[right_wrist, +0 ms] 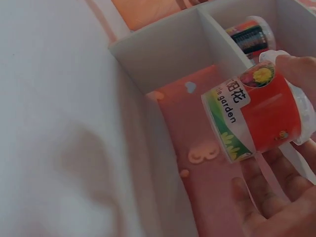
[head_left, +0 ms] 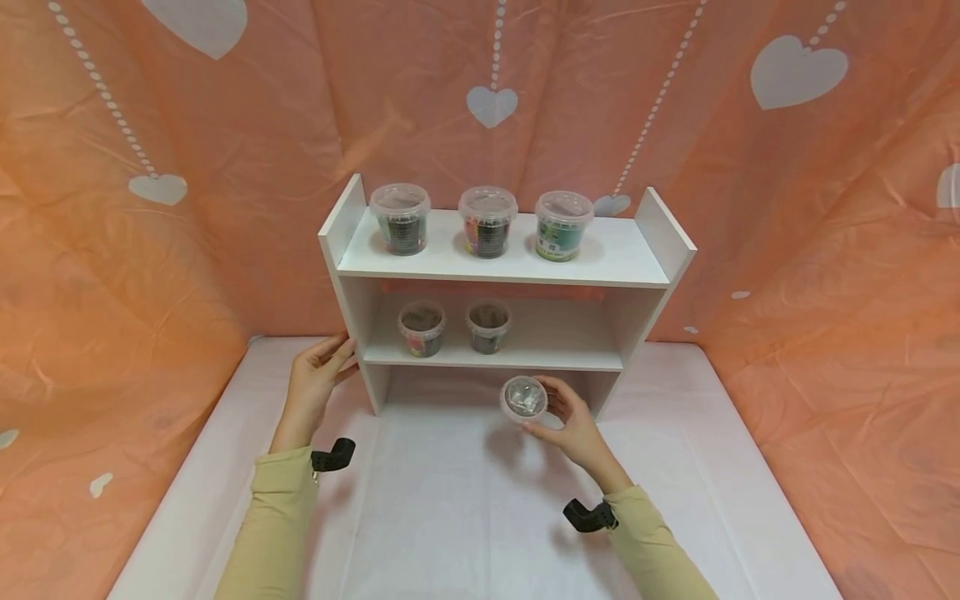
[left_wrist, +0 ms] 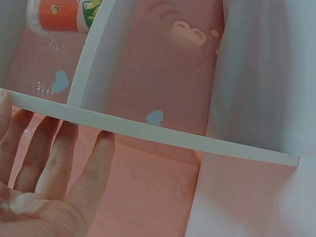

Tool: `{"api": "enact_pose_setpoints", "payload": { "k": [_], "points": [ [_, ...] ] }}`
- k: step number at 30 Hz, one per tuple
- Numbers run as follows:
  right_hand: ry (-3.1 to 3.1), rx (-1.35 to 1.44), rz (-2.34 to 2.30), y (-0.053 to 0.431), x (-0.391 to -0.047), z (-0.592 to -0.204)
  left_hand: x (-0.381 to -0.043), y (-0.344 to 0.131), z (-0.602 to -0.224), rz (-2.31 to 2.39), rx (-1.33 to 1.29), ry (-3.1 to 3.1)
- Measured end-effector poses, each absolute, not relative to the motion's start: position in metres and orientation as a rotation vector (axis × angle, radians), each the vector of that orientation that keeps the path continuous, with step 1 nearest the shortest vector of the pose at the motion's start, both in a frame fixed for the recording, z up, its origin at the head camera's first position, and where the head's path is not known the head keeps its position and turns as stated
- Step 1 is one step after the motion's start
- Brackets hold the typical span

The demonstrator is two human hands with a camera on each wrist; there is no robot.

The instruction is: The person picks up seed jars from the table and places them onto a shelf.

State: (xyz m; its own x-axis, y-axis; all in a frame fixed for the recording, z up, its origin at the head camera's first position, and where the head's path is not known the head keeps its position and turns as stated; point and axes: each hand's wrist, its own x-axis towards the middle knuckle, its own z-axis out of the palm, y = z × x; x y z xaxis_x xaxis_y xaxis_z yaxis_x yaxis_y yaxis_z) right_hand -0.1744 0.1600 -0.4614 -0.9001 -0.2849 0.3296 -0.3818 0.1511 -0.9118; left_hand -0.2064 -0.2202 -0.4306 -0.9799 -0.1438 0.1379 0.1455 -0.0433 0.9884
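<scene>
My right hand [head_left: 570, 423] grips a small lidded plastic tub [head_left: 523, 398] in front of the shelf's lower opening. Seen from the right wrist, this tub [right_wrist: 266, 111] has a red, green and white label with a yellow flower and the word "garden"; my thumb lies near its clear lid and the fingers on its other side. At the white shelf unit [head_left: 487, 277], my left hand [head_left: 313, 385] touches the left side panel. The left wrist view shows its fingers [left_wrist: 52, 168] nearly straight, fingertips right at the panel [left_wrist: 173, 137].
Three larger lidded tubs stand on the top board, among them a green one [head_left: 562, 227]. Two smaller tubs, a left one [head_left: 422, 329] and a right one [head_left: 487, 327], stand on the middle board. Orange cloth [head_left: 420, 108] with hearts surrounds the white table [head_left: 420, 508].
</scene>
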Motion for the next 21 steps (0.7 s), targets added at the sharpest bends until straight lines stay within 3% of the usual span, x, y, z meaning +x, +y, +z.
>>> {"api": "enact_pose_setpoints", "payload": {
  "k": [21],
  "points": [
    [-2.275,0.625,1.874,0.179,-0.173,-0.419,-0.206,-0.221,-0.43,-2.127,0.004,-2.042]
  ]
}}
